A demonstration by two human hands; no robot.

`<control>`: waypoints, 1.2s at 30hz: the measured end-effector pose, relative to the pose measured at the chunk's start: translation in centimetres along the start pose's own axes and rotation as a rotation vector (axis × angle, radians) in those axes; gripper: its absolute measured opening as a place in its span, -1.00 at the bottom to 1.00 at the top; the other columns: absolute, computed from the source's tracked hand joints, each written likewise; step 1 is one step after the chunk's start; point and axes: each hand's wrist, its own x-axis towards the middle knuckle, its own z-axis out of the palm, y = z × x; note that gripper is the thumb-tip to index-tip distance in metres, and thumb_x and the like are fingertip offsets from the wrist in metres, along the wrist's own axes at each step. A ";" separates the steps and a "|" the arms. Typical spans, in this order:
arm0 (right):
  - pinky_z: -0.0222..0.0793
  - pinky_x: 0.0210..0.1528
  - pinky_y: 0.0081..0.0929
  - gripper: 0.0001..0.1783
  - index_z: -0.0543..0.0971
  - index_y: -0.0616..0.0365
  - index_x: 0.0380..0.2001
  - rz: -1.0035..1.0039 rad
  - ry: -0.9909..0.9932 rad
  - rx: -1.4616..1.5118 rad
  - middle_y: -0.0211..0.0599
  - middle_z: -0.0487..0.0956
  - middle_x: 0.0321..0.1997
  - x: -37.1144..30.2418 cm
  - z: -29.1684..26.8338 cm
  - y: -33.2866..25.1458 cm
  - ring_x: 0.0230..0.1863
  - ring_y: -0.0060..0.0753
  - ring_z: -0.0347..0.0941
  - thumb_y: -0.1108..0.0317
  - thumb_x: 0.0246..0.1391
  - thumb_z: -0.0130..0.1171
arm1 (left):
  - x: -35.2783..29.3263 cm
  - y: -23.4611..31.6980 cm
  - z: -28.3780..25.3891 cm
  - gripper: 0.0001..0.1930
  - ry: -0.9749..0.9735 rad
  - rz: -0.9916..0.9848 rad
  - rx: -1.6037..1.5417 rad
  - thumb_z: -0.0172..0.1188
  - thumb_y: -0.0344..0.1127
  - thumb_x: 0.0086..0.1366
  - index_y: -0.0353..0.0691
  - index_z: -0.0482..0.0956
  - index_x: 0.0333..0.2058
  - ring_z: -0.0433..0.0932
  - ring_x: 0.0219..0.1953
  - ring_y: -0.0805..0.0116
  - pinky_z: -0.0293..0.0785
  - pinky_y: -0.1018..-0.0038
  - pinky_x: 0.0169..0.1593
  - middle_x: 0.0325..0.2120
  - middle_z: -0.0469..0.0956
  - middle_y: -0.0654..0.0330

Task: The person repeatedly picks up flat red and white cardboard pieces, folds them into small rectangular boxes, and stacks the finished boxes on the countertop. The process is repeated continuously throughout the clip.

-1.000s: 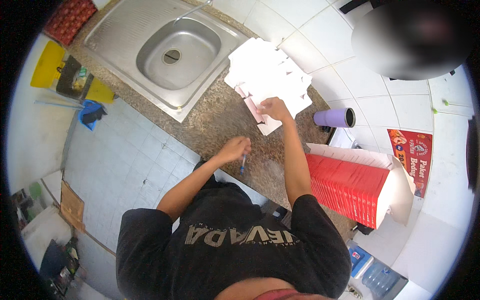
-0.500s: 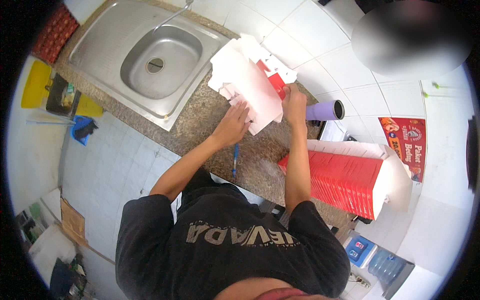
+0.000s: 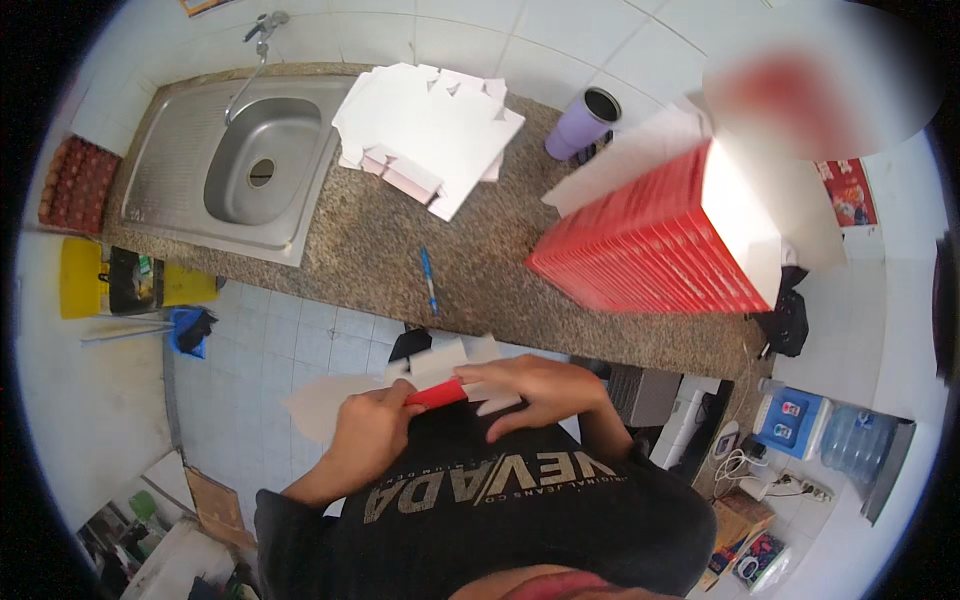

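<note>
In front of my chest is a folded-card box blank point(image 3: 440, 393), white with a red panel. My left hand point(image 3: 370, 428) is closed on its left side, fingers bent over the red edge. My right hand point(image 3: 535, 385) lies against the other side, fingers stretched over a white flap and thumb spread away below. Part of the blank is hidden behind my hands, and its left end is blurred. On the counter, a stack of flat white box blanks point(image 3: 430, 125) lies beside the sink. A blue pen point(image 3: 428, 280) rests near the counter's front edge.
A long row of red folded boxes point(image 3: 640, 240) stands on the right of the granite counter point(image 3: 350, 230). Behind it stands a purple tumbler point(image 3: 580, 125). A steel sink point(image 3: 265, 180) is at the left. A water dispenser point(image 3: 800, 420) is at the far right.
Both hands have come back from the stack toward my chest, bringing a blank with the red panel. The head view has shifted, showing more of the counter's front.
</note>
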 end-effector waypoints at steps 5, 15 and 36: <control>0.48 -0.12 -0.36 -0.81 0.68 0.28 -0.18 -0.047 0.254 0.330 -0.12 0.70 -0.19 -6.6 3.1 3.8 -0.15 -0.24 0.64 0.38 0.24 0.27 | -1.3 2.3 2.4 -0.80 -0.173 -0.220 -0.581 0.11 -0.36 0.49 -0.39 0.62 -0.17 0.63 -0.40 0.40 0.55 0.45 -0.27 -0.43 0.67 0.06; 0.51 -0.20 -0.18 -0.82 0.63 0.26 -0.42 -0.338 0.054 -0.462 -0.15 0.59 -0.39 -11.0 6.5 -0.1 -0.21 -0.09 0.54 0.33 0.03 0.25 | -3.9 7.5 9.9 -0.91 -0.299 -0.372 -0.695 0.19 -0.56 0.40 -0.34 0.57 -0.15 0.55 -0.43 0.63 0.46 0.62 -0.36 -0.43 0.70 0.21; 0.53 -0.08 -0.33 -0.70 0.64 0.21 -0.08 -0.014 0.223 0.225 -0.12 0.70 -0.15 -17.3 7.3 5.1 -0.17 -0.22 0.67 0.31 0.16 0.34 | -1.2 13.3 11.3 -0.72 -0.098 0.031 -0.076 0.20 -0.62 0.29 -0.34 0.47 -0.03 0.70 -0.19 0.08 0.61 0.20 -0.15 -0.24 0.66 -0.18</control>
